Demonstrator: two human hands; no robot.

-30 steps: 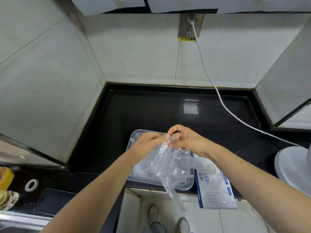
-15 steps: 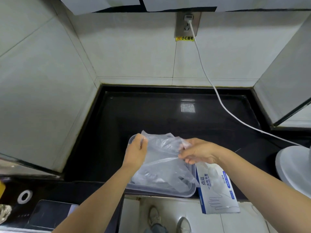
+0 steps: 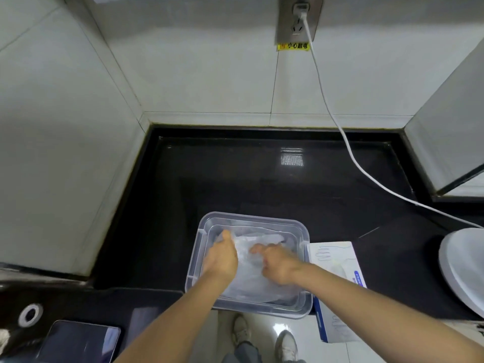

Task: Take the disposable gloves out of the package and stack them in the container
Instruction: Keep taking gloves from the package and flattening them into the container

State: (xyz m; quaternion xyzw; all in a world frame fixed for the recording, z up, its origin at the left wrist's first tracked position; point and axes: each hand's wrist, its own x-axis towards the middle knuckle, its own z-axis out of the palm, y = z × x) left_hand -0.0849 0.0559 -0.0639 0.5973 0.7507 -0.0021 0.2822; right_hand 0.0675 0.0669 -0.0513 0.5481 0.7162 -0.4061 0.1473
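Both hands are down in the clear rectangular plastic container now. The left hand lies flat, fingers together, pressing the thin see-through plastic glove onto the pile. The right hand rests on it too, but its fingers bend under, so can't tell if it's pinching or pushing. 0.5 s ago that glove was stretched above the container, so 1 more is basically stacked. It looks crinkly, cloudy, spread wall to wall. The white-and-blue cardboard glove box touches the container's right side.

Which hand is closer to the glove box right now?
Right. The right hand is inside the container near the wall beside the glove box; the left hand is inside too, toward the opposite wall.
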